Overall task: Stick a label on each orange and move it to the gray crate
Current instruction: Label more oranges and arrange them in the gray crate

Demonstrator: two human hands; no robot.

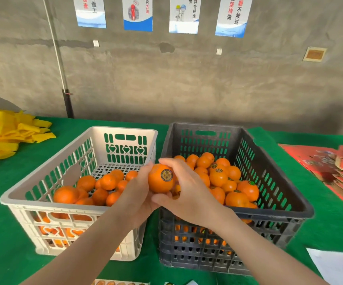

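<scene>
The orange sat just left of the gray crate, level with that crate's left wall and raised above its rim, over the gap that parted it from the white crate. Both hands held it. The left hand cupped it from the side away from the gray crate and from beneath. The right hand wrapped it from the gray crate's side, fingers curved over the top and the thumb tucked under. A round dark label was already on the skin, facing up and slightly toward the gray crate, so the sticking step looked done for this fruit.

The coming move seemed to turn on one thing: the drop point lay to the right of the orange, across the gray crate's left wall. The right hand was the nearer one, its forearm already crossing the gray crate's near left corner, so it seemed the natural carrier while the left let go. Being round, the orange had no long axis to line up.

Inside the gray crate the labelled oranges were heaped toward its near side. On the far side of its left wall, the unlabelled oranges waited in the white crate. Both crates stood on the green surface.
</scene>
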